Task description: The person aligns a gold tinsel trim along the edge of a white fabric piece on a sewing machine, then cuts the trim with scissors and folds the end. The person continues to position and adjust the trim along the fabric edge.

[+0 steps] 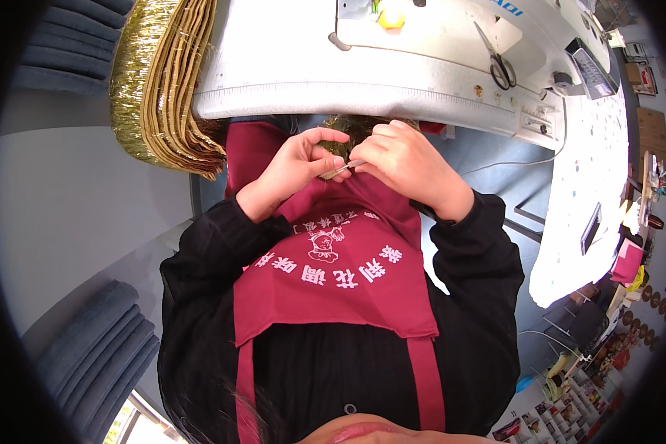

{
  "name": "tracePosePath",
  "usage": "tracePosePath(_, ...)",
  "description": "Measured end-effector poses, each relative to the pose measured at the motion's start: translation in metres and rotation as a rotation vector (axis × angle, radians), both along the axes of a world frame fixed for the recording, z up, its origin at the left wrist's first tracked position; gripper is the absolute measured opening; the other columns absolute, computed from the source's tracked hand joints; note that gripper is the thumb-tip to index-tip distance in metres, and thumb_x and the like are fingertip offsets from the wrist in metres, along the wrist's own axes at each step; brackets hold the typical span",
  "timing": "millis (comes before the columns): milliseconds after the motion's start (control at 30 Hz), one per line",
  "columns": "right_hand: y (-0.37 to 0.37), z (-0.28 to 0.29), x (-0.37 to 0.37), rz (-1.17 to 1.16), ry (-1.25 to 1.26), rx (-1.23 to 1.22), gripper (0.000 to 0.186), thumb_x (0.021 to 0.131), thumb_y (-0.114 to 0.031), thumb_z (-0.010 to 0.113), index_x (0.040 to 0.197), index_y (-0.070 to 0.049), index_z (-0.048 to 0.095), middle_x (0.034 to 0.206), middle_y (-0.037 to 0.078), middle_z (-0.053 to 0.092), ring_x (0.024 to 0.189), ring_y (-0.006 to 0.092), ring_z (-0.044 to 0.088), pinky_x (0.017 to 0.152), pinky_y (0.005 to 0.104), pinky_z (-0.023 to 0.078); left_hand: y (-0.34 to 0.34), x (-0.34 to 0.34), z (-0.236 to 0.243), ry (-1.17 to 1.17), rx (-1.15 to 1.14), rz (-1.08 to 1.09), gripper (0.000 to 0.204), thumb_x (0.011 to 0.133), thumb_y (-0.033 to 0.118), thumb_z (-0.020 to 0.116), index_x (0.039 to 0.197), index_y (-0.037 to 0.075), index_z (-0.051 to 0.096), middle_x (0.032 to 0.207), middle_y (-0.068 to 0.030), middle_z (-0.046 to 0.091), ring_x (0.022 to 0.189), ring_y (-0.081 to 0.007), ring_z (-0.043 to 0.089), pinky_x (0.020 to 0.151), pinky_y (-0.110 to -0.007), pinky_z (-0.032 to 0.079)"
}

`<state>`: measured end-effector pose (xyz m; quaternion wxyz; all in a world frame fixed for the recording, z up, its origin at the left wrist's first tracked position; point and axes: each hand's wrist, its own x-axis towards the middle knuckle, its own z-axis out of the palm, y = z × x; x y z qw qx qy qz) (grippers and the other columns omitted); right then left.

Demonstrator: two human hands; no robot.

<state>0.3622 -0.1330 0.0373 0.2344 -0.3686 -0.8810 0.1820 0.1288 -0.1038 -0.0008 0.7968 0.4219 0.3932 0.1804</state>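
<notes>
Above my lap, in front of the sewing table's edge, my two hands work close together. My left hand point(303, 159) pinches the edge of a gold tinsel piece point(336, 173) between thumb and fingers. My right hand point(399, 159) is closed on a thin metal tool point(355, 163), whose tip meets the tinsel at my left fingertips; its exact kind is too small to tell. More dark gold tinsel point(359, 127) hangs behind my fingers, partly hidden by them and by the table edge.
A thick folded stack of gold tinsel fabric point(174, 81) hangs over the table's left end. On the white sewing table point(288, 74) lie black-handled scissors point(496, 59) and a small yellow-orange object point(391, 18). A white-covered table point(581, 185) stands at the right.
</notes>
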Motion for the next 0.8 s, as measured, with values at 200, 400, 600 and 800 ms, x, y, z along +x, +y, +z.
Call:
tracePosePath(200, 0.004, 0.003, 0.003, 0.054, -0.036, 0.088, 0.007, 0.080, -0.014, 0.068, 0.083, -0.010, 0.062, 0.077, 0.002, 0.058, 0.078, 0.0206, 0.057, 0.072, 0.0331, 0.045, -0.008, 0.010, -0.006, -0.047, 0.087, 0.055, 0.040, 0.096, -0.006, 0.060, 0.134, -0.002, 0.048, 0.093, -0.0121, 0.073, 0.087, -0.0160, 0.071, 0.081, -0.028, 0.058)
tracePosePath(400, 0.008, 0.011, 0.004, 0.074, -0.063, 0.085, 0.006, 0.082, -0.014, 0.062, 0.079, -0.010, 0.060, 0.076, 0.001, 0.058, 0.080, 0.0188, 0.059, 0.076, 0.0320, 0.045, -0.012, 0.014, -0.007, -0.118, 0.159, 0.099, 0.039, 0.097, -0.006, 0.059, 0.134, -0.002, 0.049, 0.094, -0.0126, 0.073, 0.088, -0.0145, 0.070, 0.081, -0.028, 0.058)
tracePosePath(600, 0.011, 0.016, 0.000, 0.102, -0.091, 0.123, 0.006, 0.082, -0.016, 0.063, 0.080, -0.011, 0.062, 0.076, 0.000, 0.060, 0.081, 0.0174, 0.059, 0.077, 0.0314, 0.046, -0.015, 0.015, -0.010, -0.156, 0.171, 0.165, 0.036, 0.097, -0.006, 0.059, 0.131, -0.002, 0.052, 0.093, -0.0120, 0.073, 0.085, -0.0135, 0.070, 0.081, -0.027, 0.058)
tracePosePath(800, 0.011, 0.017, -0.006, 0.111, -0.113, 0.181, 0.005, 0.081, -0.016, 0.063, 0.079, -0.012, 0.062, 0.074, -0.001, 0.059, 0.080, 0.0162, 0.059, 0.076, 0.0307, 0.045, -0.017, 0.016, -0.011, -0.121, 0.240, 0.191, 0.036, 0.096, -0.008, 0.058, 0.131, -0.002, 0.053, 0.090, -0.0086, 0.073, 0.082, -0.0115, 0.069, 0.076, -0.024, 0.057)
